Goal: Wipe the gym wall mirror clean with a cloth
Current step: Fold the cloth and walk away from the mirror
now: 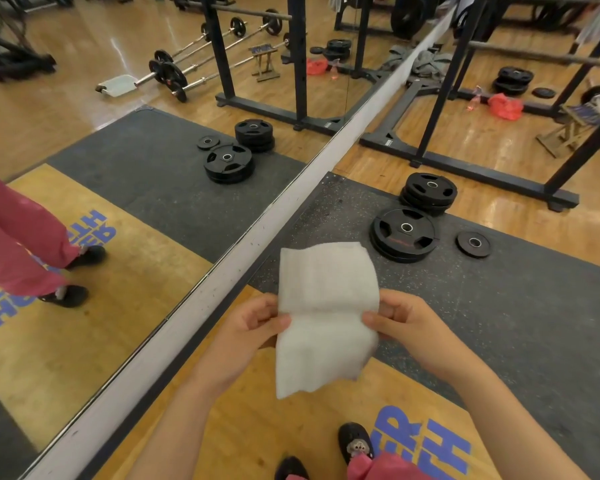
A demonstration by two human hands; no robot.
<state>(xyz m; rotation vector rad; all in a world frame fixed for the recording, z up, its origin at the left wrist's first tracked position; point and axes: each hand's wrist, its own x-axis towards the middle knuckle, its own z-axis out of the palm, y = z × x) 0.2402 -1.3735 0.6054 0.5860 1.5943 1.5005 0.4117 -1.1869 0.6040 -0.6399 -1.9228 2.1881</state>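
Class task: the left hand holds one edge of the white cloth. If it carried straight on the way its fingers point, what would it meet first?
The left hand points right, across the cloth, so it would probably first meet the right hand gripping the opposite edge.

cloth (326, 317) showing white | weight plates (403, 233) showing black | mat (520, 306) showing speckled dark grey | platform lettering (426, 441) showing blue | trousers (388, 469) showing pink

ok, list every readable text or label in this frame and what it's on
"ER" over "TH": big blue letters on the wooden platform at the person's feet, cut off by the frame edge.
The same blue lettering, mirrored, in the wall mirror; reads only as reversed fragments.
Faint red print on the large weight plate: too small to read.
White labels on the rack base: too small to read.
The cloth: no text.
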